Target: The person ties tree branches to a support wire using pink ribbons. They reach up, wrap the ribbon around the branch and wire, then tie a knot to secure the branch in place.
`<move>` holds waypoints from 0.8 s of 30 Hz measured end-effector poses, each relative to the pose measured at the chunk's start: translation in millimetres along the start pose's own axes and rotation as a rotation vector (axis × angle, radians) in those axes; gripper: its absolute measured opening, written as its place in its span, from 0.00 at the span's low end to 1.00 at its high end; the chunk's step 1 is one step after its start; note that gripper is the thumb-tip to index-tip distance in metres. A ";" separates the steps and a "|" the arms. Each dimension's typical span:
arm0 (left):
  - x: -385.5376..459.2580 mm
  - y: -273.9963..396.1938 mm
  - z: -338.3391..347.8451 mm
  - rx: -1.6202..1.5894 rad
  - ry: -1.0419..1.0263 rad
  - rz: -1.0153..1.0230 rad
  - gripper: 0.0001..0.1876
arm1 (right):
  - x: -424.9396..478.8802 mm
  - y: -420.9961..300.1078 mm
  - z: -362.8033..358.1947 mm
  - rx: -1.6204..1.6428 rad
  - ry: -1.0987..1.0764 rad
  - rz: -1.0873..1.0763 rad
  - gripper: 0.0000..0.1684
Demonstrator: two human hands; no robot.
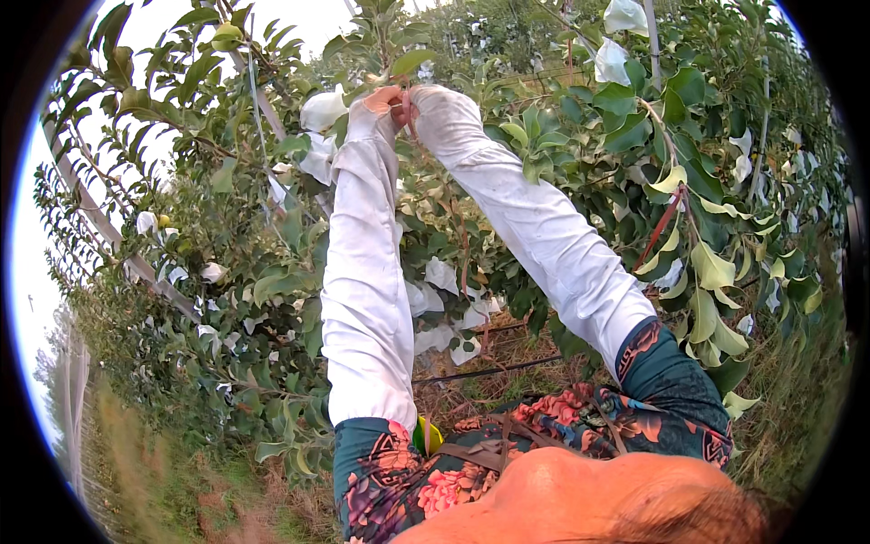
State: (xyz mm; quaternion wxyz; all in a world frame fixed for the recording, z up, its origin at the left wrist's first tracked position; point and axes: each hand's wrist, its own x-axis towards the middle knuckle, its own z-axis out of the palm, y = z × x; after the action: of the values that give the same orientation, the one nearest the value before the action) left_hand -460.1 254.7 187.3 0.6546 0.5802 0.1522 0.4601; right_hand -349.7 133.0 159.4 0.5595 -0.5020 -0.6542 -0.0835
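Both hands are raised and meet at a leafy shoot of a fruit tree, near the top centre. My left hand [383, 102], in a white sleeve cover, has its fingers bent at the stem. My right hand [412, 109] is mostly hidden by its own white sleeve cover; its fingertips touch the same spot. A thin reddish strip [406, 107] runs between the fingers, and a longer one [464, 251] hangs below. Whether each hand grips the strip or the stem is too small to tell. A white fruit bag [323, 110] hangs just left of my left hand.
More white bags [442, 275] hang among the leaves. Slanting poles [139, 265] stand at left, another pole [654, 44] at upper right. A red strip [658, 230] is tied around a leafy branch near my right arm. A dark hose or wire [489, 372] crosses low behind the arms.
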 end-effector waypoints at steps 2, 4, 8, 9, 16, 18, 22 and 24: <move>2.0 7.1 -3.8 0.163 0.183 0.005 0.08 | -6.3 -14.2 -6.3 -0.081 0.024 -0.034 0.03; 5.7 11.6 -3.2 0.273 0.303 -0.018 0.08 | -4.1 -11.8 -12.6 -0.306 -0.030 -0.014 0.04; -1.1 -0.2 11.0 0.336 0.376 0.173 0.08 | 11.7 12.3 -12.0 -0.012 0.220 -0.011 0.06; -2.3 -1.7 16.1 0.380 0.406 0.289 0.07 | 19.3 15.7 -9.4 0.157 0.214 0.015 0.07; -13.2 -31.5 19.0 0.457 0.423 0.772 0.02 | 40.7 9.7 20.6 0.406 0.281 -0.194 0.07; -16.4 -39.3 16.0 0.297 0.356 0.832 0.02 | 40.5 3.5 25.9 0.380 0.188 -0.202 0.08; -34.1 -41.7 33.2 -0.264 0.265 0.719 0.03 | 42.9 4.7 26.0 0.013 0.099 -0.294 0.06; -48.6 -34.1 32.1 0.452 0.343 0.941 0.02 | 42.5 -0.7 26.3 -0.198 0.116 -0.393 0.06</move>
State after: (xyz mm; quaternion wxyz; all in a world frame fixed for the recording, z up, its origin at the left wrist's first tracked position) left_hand -447.9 200.2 149.3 0.2031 0.6285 0.0756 0.7470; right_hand -361.7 174.3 184.8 0.5170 -0.4117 -0.6948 -0.2835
